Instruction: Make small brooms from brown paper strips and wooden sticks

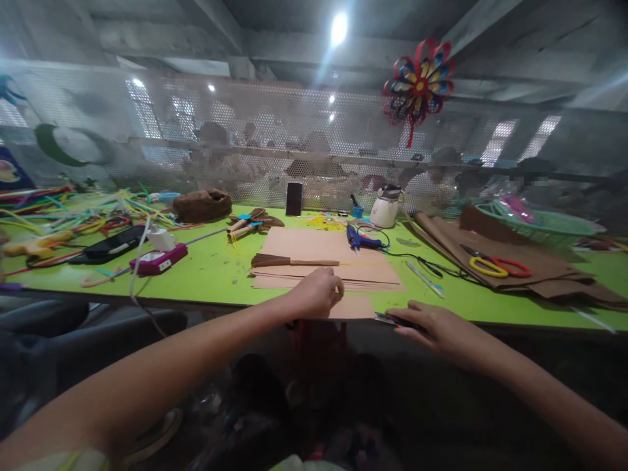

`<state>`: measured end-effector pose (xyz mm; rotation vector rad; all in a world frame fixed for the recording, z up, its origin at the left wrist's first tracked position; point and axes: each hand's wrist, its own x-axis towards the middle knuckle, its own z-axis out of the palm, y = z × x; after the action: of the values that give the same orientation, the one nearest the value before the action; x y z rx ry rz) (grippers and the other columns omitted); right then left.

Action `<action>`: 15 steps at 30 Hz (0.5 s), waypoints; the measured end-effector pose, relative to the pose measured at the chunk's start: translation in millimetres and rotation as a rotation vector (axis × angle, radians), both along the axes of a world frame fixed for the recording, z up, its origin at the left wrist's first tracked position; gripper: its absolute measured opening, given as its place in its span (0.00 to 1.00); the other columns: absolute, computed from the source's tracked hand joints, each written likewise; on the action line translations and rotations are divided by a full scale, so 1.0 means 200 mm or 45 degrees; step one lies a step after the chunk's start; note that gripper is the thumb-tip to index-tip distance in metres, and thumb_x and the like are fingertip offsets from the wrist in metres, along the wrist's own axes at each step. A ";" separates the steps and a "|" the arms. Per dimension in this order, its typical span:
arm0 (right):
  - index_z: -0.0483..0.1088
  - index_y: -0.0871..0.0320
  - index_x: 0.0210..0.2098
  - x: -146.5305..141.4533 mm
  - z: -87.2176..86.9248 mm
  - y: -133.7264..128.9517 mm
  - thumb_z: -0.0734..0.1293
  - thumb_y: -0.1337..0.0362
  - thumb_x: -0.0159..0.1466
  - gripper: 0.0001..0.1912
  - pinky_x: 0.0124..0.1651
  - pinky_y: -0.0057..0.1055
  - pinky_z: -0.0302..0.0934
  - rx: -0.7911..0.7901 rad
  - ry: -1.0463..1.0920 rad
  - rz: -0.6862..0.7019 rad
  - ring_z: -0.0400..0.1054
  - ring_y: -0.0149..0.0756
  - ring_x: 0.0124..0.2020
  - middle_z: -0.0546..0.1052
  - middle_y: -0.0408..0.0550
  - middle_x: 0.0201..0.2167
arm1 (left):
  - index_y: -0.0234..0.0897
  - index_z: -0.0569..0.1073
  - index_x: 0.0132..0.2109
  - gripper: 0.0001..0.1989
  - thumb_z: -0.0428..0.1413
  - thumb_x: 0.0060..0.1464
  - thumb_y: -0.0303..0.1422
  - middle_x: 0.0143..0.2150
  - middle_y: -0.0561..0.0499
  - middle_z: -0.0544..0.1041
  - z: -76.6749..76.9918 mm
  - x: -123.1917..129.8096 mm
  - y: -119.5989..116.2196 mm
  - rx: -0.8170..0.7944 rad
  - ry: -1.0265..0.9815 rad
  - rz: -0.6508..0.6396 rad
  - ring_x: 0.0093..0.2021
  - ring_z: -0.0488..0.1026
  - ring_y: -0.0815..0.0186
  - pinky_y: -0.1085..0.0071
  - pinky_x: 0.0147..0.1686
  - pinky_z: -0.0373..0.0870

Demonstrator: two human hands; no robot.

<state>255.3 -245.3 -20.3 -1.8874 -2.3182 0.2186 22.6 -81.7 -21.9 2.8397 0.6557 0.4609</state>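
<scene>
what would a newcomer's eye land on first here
Probably the red flower ornament, hanging at the upper right. Then the bright green table, with a purple power strip on its left side and scissors on brown paper at the right. At its near edge, the left hand is at a tan sheet, the right hand holding a dark tool.

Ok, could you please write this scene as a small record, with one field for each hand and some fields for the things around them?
Left hand: the left hand, fingers curled at a small brown card; grip unclear
Right hand: the right hand, holding a dark tool, tip by the card's right end
Surface: green table
Beyond the hands: large brown sheet, blue glue gun
Right side: scissors with yellow and red handles, lying on brown paper
Hanging above: flower decoration
</scene>
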 end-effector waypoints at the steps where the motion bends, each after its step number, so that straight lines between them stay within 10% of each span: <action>1: 0.65 0.49 0.56 -0.01 -0.01 -0.01 0.55 0.51 0.66 0.22 0.42 0.37 0.62 0.025 -0.034 -0.013 0.70 0.43 0.39 0.72 0.52 0.40 | 0.35 0.76 0.36 0.09 0.52 0.52 0.29 0.32 0.45 0.71 -0.01 -0.02 -0.01 0.105 -0.047 -0.090 0.35 0.67 0.62 0.69 0.36 0.63; 7: 0.64 0.51 0.56 -0.08 -0.05 -0.03 0.53 0.55 0.68 0.20 0.37 0.34 0.61 0.135 -0.108 -0.062 0.71 0.41 0.35 0.72 0.51 0.36 | 0.36 0.76 0.41 0.15 0.44 0.61 0.35 0.36 0.45 0.69 0.00 -0.10 0.02 0.118 -0.088 -0.487 0.35 0.67 0.68 0.74 0.36 0.63; 15: 0.61 0.52 0.57 -0.08 -0.04 -0.08 0.52 0.53 0.68 0.22 0.42 0.37 0.62 0.062 -0.015 -0.056 0.70 0.43 0.39 0.71 0.53 0.40 | 0.36 0.75 0.43 0.17 0.42 0.63 0.36 0.38 0.45 0.68 0.03 -0.13 0.02 0.024 -0.030 -0.536 0.36 0.67 0.68 0.74 0.37 0.63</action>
<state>239.3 -262.0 -28.8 -1.9192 -2.2659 0.1454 -3.0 -76.9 -15.7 2.8708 0.0400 0.4247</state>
